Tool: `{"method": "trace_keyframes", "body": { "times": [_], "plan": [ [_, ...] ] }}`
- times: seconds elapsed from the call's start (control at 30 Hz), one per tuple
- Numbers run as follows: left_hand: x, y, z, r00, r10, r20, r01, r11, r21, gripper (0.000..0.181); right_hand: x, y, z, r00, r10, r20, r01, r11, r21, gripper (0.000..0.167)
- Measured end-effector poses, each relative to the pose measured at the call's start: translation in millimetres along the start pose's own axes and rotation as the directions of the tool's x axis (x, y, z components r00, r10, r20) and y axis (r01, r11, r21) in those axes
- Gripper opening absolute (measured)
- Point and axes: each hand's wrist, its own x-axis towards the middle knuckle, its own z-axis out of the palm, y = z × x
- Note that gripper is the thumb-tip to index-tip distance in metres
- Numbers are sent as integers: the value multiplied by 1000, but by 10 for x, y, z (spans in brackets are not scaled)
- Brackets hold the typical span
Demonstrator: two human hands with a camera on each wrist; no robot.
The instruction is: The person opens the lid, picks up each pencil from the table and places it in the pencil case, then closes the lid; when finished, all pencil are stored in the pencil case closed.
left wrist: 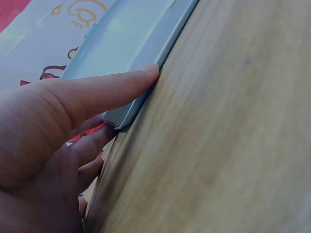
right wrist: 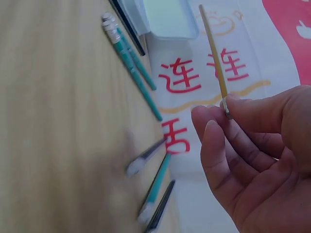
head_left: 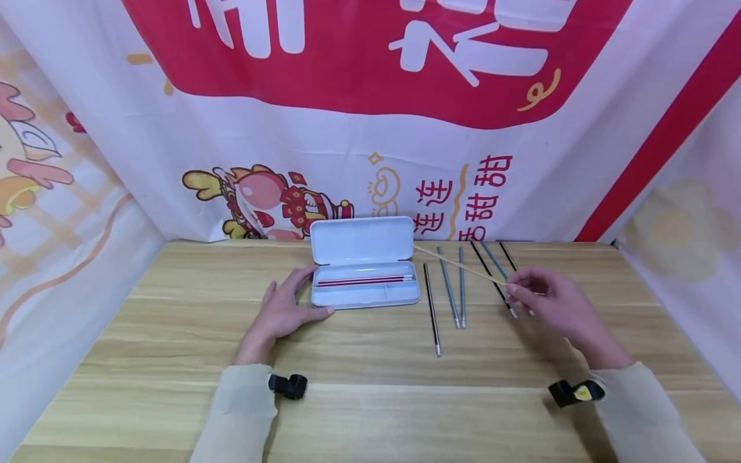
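Note:
A pale blue pencil case (head_left: 347, 297) lies open on the table, its lid tilted up against the back. Red pencils (head_left: 365, 281) rest in its rear compartment. At the case's left end, my left hand (head_left: 283, 312) grips the corner, thumb along the front edge and fingers behind the end. My right hand (head_left: 547, 299) pinches a yellow pencil (head_left: 463, 265) near its ferrule end between thumb and fingers. In the right wrist view this yellow pencil (right wrist: 215, 56) is raised off the table, its far tip pointing towards the lid.
To the right of the case lie a black pencil (head_left: 431, 312), two teal pencils (head_left: 449, 289) and, near my right hand, further black and teal pencils (head_left: 492, 257). A printed cloth (head_left: 359, 154) hangs behind the wooden table (head_left: 405, 411).

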Motion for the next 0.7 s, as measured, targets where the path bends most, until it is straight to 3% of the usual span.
{"method": "trace_keyframes", "body": {
  "times": [0.2, 0.4, 0.7],
  "plan": [
    [-6, -3, -8, 1000, -5, -1, 5, 1000, -4, 89, 204, -312, 90, 997, -69, 19, 70, 997, -39, 29],
    [-3, -11, -5, 1000, -18, 0, 18, 1000, 0, 90, 450, -516, 261, 989, -137, 49, 136, 991, 12, 25],
    [2, -2, -8, 1000, -9, -1, 9, 1000, 4, 89, 733, -674, 449, 989, -128, 73, 127, 992, 20, 19]
  ]
}}
